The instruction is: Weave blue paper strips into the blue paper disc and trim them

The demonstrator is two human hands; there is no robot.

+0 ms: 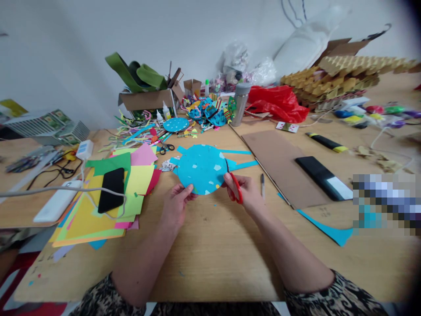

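A round piece of blue paper [200, 169] with pale patches is held above the table, in the middle of the head view. My left hand [177, 201] pinches its lower left edge between thumb and fingers. My right hand [246, 189] grips red-handled scissors [239, 193], whose blades lie at the disc's right edge; how far they are apart is hard to make out. Blue paper strips [243, 166] stick out to the right behind the disc, and shorter blue ends show at its left. Whether these are attached to it, I cannot tell.
Coloured paper sheets [138, 177] with a black phone [112, 191] and a cable lie left. At the right are a cardboard sheet [269, 162], another phone [324, 177], a pen [262, 185] and a utility knife [326, 142]. Farther back stand a flask [241, 105] and glue bottles [165, 110].
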